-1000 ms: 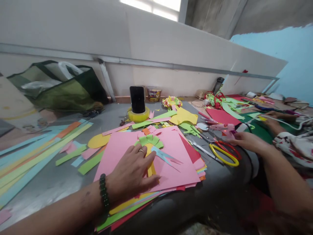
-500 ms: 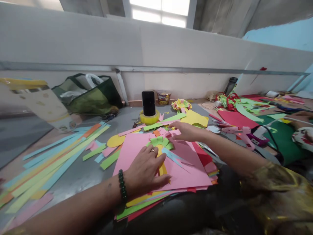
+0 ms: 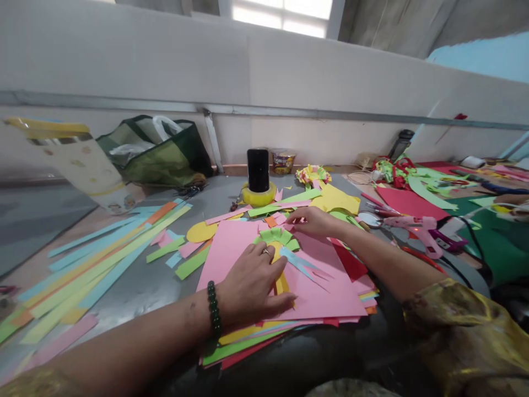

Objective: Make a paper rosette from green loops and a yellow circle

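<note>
My left hand [image 3: 256,281], with a ring and a green bead bracelet, lies spread over a yellow paper piece [image 3: 281,284] on a pink sheet [image 3: 326,286] that tops a stack of coloured paper. A pleated green paper ring [image 3: 279,237] shows just beyond its fingertips. Light blue paper tails [image 3: 300,262] stick out to the right of it. My right hand [image 3: 312,220] is at the sheet's far edge, thumb and forefinger pinched at small pink paper pieces [image 3: 281,219]; what sits between the fingertips is too small to make out.
Long paper strips [image 3: 111,259] fan out at the left. Behind stand a phone [image 3: 258,170] on a yellow tape roll [image 3: 259,194], a cup [image 3: 283,161], and a bag [image 3: 161,154]. A pink glue gun [image 3: 417,229] lies at the right. Part of another person's hand shows at the right edge.
The view has shifted slightly, moving the scene a little to the right. My right hand's thumb and fingers have closed together near the small pink pieces. My left hand stays on the paper.
</note>
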Motion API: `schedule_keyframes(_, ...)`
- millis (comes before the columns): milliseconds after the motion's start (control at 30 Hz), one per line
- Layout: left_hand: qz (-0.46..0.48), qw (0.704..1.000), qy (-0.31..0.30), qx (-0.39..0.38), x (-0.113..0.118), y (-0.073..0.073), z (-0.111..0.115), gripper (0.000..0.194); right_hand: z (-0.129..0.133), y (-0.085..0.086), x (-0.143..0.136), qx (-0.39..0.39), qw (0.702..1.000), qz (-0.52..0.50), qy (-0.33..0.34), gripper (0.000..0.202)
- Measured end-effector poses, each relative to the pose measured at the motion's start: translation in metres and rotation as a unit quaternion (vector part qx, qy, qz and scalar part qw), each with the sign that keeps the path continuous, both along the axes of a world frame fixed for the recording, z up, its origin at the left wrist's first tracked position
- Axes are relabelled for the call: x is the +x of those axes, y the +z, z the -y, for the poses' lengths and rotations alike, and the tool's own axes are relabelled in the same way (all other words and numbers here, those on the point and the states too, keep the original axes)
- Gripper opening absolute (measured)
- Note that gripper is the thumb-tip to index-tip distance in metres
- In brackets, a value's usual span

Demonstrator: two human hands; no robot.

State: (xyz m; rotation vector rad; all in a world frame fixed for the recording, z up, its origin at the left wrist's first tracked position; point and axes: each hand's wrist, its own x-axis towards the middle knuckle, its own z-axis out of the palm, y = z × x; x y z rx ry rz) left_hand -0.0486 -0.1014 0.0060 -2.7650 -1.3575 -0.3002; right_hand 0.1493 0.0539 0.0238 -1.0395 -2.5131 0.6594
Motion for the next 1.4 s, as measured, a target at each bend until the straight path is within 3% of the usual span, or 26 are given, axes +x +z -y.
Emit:
schedule_keyframes(133,-0.010,1.000,0.004,0.005,0.000,0.001,0.000,0.058,-0.005,-0.002,-0.001,0.007,0.998,-0.040,-0.039,0.023)
schedule_keyframes(233,0.012,1.000,-0.007,0.025,-0.003,0.002,0.001,0.056,-0.006,0.006,0.003,0.006,0.995,-0.075,-0.070,0.023)
schedule_keyframes(400,0.235,0.971,0.017,0.052,-0.009,0.003,0.000,0.041,0.014,0.027,0.013,-0.021,0.986,-0.156,-0.056,0.027)
schedule_keyframes(500,0.389,0.919,0.064,0.003,-0.010,0.008,-0.004,0.033,0.043,0.033,0.018,0.003,0.974,-0.226,-0.006,0.022)
schedule_keyframes(600,0.498,0.856,0.088,-0.112,-0.005,0.017,-0.004,0.036,0.074,0.035,0.022,0.116,0.966,-0.226,0.041,0.015)
schedule_keyframes(733,0.557,0.751,0.099,-0.341,0.009,0.029,0.003,0.058,0.104,0.035,0.024,0.293,0.929,-0.188,0.127,0.018)
schedule_keyframes(800,0.565,0.716,0.091,-0.400,0.013,0.030,0.007,0.064,0.113,0.034,0.025,0.354,0.907,-0.170,0.149,0.020)
schedule_keyframes(833,0.563,0.720,0.084,-0.398,0.014,0.029,0.009,0.065,0.115,0.033,0.026,0.372,0.902,-0.158,0.152,0.021)
schedule_keyframes(867,0.553,0.742,0.075,-0.371,0.014,0.028,0.010,0.064,0.117,0.032,0.027,0.376,0.904,-0.142,0.148,0.021)
schedule_keyframes(933,0.510,0.818,0.049,-0.261,0.011,0.024,0.012,0.053,0.119,0.028,0.030,0.346,0.923,-0.104,0.129,0.018)
schedule_keyframes(1000,0.442,0.885,0.003,-0.146,0.008,0.020,0.012,0.035,0.120,0.022,0.034,0.259,0.956,-0.077,0.114,0.015)
schedule_keyframes(1067,0.373,0.921,-0.055,-0.097,0.005,0.016,0.012,0.025,0.119,0.014,0.036,0.135,0.981,-0.083,0.108,0.015)
schedule_keyframes(1133,0.323,0.935,-0.106,-0.099,0.004,0.014,0.012,0.028,0.119,0.007,0.036,0.022,0.988,-0.118,0.101,0.014)
schedule_keyframes(1200,0.295,0.940,-0.136,-0.104,0.004,0.013,0.012,0.032,0.119,0.003,0.035,-0.037,0.984,-0.145,0.095,0.012)
schedule_keyframes(1267,0.291,0.942,-0.140,-0.094,0.004,0.011,0.011,0.029,0.119,0.000,0.033,-0.035,0.984,-0.148,0.092,0.015)
schedule_keyframes(1400,0.298,0.948,-0.094,-0.061,0.003,0.007,0.010,0.011,0.120,-0.008,0.028,0.060,0.986,-0.137,0.071,0.021)
